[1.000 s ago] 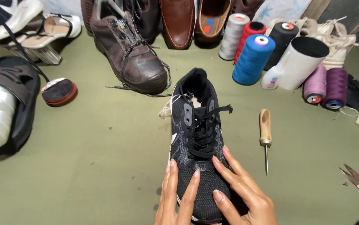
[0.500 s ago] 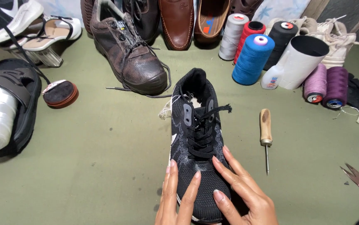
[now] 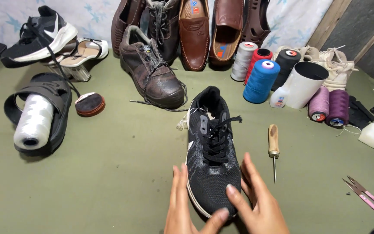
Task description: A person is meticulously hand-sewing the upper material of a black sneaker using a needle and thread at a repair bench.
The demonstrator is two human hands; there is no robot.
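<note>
A black knit sneaker (image 3: 211, 147) with black laces lies on the green mat, toe pointing toward me. My left hand (image 3: 181, 203) lies along the left side of the toe, its thumb curled round the toe tip. My right hand (image 3: 258, 199) presses on the right side, one finger resting on top of the toe. Together they clasp the toe from both sides. A wooden-handled awl (image 3: 273, 147) lies just to the right of the sneaker, near my right hand.
A worn brown boot (image 3: 152, 73) stands behind the sneaker, with more shoes in a row at the back. Thread spools (image 3: 260, 80) and a white cone (image 3: 302, 84) stand back right. Pink-handled scissors (image 3: 369, 197) lie far right. A white thread roll (image 3: 33, 121) rests in a black sandal at left.
Both hands have slid back toward me off the top of the sneaker's toe, and now flank it. The sneaker has stayed in place.
</note>
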